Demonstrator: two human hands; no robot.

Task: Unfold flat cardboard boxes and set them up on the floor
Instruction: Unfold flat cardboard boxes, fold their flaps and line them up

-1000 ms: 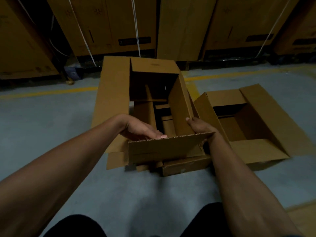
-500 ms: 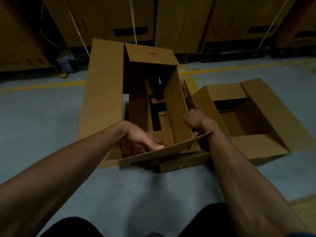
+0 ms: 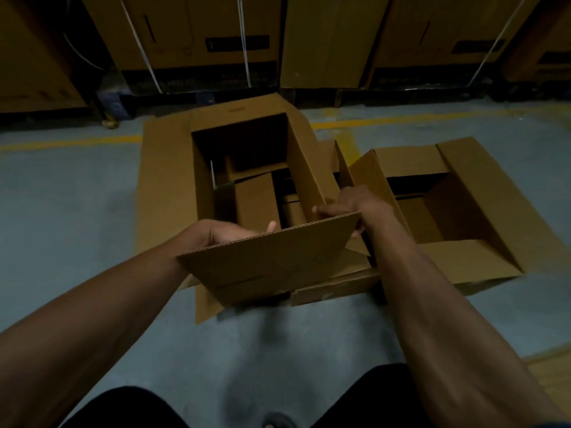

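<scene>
1. Head view: a half-opened cardboard box (image 3: 247, 180) sits on the grey floor (image 3: 68, 211) at the centre, its long left flap (image 3: 163, 186) lying flat toward 9 o'clock and its far flap (image 3: 238, 114) raised toward 12 o'clock.
2. The near flap (image 3: 272, 257) stands tilted up at 6 o'clock of the box, corrugated edge uppermost.
3. The left hand (image 3: 225, 233) reaches behind that flap from 8 o'clock; its fingers are mostly hidden by the cardboard, so its grasp cannot be told.
4. The right hand (image 3: 355, 208) pinches the flap's right corner, thumb over the top edge.
5. A second box (image 3: 457, 211), already opened with flaps spread, stands just beside the first at 3 o'clock.
6. A yellow floor line (image 3: 71, 142) runs behind both, and strapped cartons (image 3: 191, 41) line the wall at 12 o'clock.
</scene>
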